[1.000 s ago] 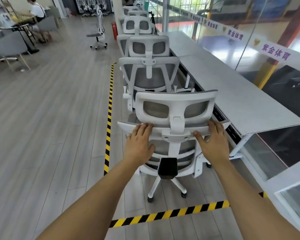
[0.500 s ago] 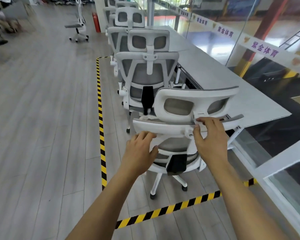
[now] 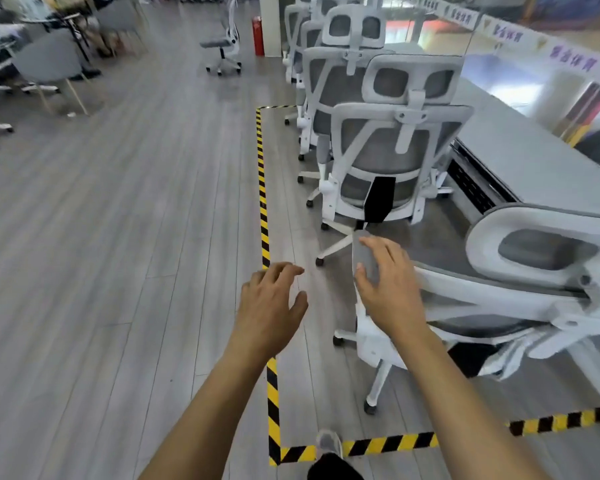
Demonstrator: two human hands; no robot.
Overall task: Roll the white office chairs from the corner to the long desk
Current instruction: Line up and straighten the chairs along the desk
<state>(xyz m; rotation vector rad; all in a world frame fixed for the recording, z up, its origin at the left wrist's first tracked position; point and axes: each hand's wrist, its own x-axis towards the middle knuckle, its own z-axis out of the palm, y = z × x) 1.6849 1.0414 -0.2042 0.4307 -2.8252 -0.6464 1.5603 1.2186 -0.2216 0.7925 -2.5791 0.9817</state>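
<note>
The nearest white office chair point(image 3: 471, 299) with grey mesh stands at the lower right, swung sideways by the end of the long grey desk point(image 3: 534, 150); its headrest point(image 3: 534, 251) points right. My right hand point(image 3: 388, 285) grips the grey left end of its backrest top. My left hand point(image 3: 274, 306) hovers free over the floor to the left of the chair, fingers apart, touching nothing. A row of several matching white chairs point(image 3: 378, 154) lines the desk's left side, backs towards me.
Yellow-and-black floor tape point(image 3: 264, 202) frames the chair area on the left and in front. A lone white chair point(image 3: 222, 46) and a red fire extinguisher point(image 3: 257, 36) stand farther off. Grey chairs and a table point(image 3: 45, 60) fill the far left. A glass wall runs behind the desk.
My left hand has come off the chair's backrest and moved left. The chair has swung to the right, and my right hand now holds its left end. My view has turned left.
</note>
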